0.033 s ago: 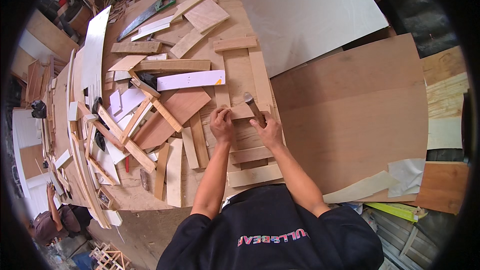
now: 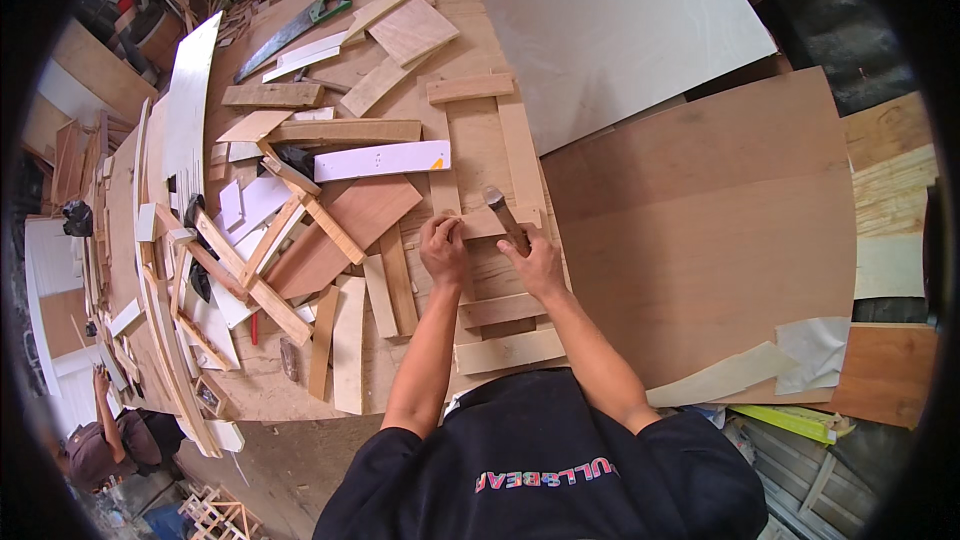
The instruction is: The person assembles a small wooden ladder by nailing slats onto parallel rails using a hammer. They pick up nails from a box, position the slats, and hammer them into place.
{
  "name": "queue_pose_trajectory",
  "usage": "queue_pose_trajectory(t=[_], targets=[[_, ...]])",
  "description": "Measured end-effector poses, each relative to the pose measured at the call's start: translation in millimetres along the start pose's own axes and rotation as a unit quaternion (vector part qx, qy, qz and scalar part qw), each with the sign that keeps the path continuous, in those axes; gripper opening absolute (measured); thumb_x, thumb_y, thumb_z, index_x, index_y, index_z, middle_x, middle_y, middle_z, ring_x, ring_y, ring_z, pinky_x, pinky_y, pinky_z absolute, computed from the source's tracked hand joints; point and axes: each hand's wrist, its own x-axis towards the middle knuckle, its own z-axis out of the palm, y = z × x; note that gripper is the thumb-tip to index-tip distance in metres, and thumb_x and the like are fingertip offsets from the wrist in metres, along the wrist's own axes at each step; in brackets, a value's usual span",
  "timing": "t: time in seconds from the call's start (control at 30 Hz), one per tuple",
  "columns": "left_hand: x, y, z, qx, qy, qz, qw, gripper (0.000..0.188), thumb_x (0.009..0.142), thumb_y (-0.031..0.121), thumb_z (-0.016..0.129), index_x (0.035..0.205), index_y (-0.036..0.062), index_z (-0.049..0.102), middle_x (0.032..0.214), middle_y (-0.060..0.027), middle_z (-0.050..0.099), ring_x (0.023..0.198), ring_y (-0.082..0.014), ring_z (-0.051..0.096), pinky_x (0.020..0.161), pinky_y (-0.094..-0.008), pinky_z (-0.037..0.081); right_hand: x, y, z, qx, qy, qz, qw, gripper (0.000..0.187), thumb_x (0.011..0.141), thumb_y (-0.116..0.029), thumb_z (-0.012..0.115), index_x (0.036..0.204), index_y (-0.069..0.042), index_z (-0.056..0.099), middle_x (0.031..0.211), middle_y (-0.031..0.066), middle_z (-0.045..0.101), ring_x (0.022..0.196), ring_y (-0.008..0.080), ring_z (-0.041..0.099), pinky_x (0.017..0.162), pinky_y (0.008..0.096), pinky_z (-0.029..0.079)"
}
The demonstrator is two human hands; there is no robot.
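My right hand (image 2: 537, 262) is wrapped round the handle of a hammer (image 2: 512, 228). The hammer's metal head points away from me, above and just right of my left fingertips. My left hand (image 2: 443, 252) is closed in a pinch at the left end of a wooden crosspiece (image 2: 484, 225); whatever its fingertips hold is too small to make out. This crosspiece lies across two long side strips, forming a ladder-like wooden frame (image 2: 518, 145) flat on the worktable. Another crosspiece (image 2: 470, 88) spans its far end, and two more pieces lie across it close to my body.
Loose offcuts (image 2: 345, 210) crowd the table left of the frame, among them a white board (image 2: 382, 160). A green-handled handsaw (image 2: 290, 32) lies at the far left. Large brown (image 2: 700, 230) and white (image 2: 610, 30) sheets extend to the right. Another person (image 2: 105, 440) is at lower left.
The hammer head has shifted slightly to the left, towards my left fingertips. My left hand and the wooden frame stay where they were.
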Motion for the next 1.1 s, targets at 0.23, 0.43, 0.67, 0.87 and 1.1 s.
queue_pose_trajectory(t=[0.23, 0.43, 0.67, 0.87, 1.1], targets=[[3.4, -0.6, -1.5, 0.022, 0.001, 0.011, 1.0, 0.008, 0.084, 0.008, 0.079, 0.092, 0.0074, 0.079, 0.1, -0.0069, 0.074, 0.096, -0.029, 0.07, 0.084, -0.0406, 0.056, -3.4, 5.0, 15.5, -0.004, -0.036, -0.077, 0.996, 0.046, 0.1, -0.044, 0.067, 0.112, 0.0, 0.064, 0.078, 0.0213, 0.065, 0.077, 0.0389, 0.068, 0.072, 0.048, 0.051], [4.8, -1.9, -3.4, 0.035, 0.004, 0.036, 0.999, 0.008, 0.084, 0.008, 0.079, 0.092, 0.0082, 0.079, 0.1, -0.0054, 0.075, 0.094, -0.0281, 0.071, 0.083, -0.0402, 0.056, -4.3, 6.4, 18.5, -0.027, -0.067, -0.063, 0.995, 0.043, 0.102, -0.04, 0.063, 0.12, -0.001, 0.061, 0.092, 0.0279, 0.07, 0.093, 0.0496, 0.068, 0.081, 0.0551, 0.052], [4.9, -6.5, -3.1, 0.01, 0.011, 0.02, 1.0, 0.009, 0.083, 0.007, 0.079, 0.092, 0.0092, 0.078, 0.101, -0.004, 0.076, 0.093, -0.0272, 0.072, 0.082, -0.039, 0.057, -6.8, 2.6, 18.7, -0.025, -0.066, -0.047, 0.996, 0.043, 0.101, -0.038, 0.064, 0.118, 0.001, 0.061, 0.087, 0.0269, 0.068, 0.087, 0.0471, 0.067, 0.078, 0.0526, 0.051], [5.1, -7.2, -2.8, 0.035, 0.008, 0.042, 0.998, 0.011, 0.081, 0.008, 0.08, 0.092, 0.0097, 0.078, 0.101, -0.0028, 0.075, 0.094, -0.0274, 0.072, 0.083, -0.0391, 0.057, -5.2, 7.7, 27.6, -0.063, -0.078, -0.054, 0.993, 0.045, 0.103, -0.039, 0.06, 0.126, -0.002, 0.058, 0.099, 0.0303, 0.071, 0.099, 0.0522, 0.067, 0.085, 0.0593, 0.052], [4.3, -16.8, -0.4, 0.027, 0.018, 0.046, 0.998, 0.013, 0.08, 0.008, 0.08, 0.093, 0.0093, 0.077, 0.103, -0.0036, 0.076, 0.096, -0.0283, 0.071, 0.084, -0.0397, 0.056, -8.5, -6.0, 31.2, -0.093, -0.077, -0.053, 0.991, 0.044, 0.103, -0.038, 0.059, 0.126, -0.001, 0.056, 0.097, 0.0334, 0.071, 0.097, 0.054, 0.067, 0.085, 0.0619, 0.052]])
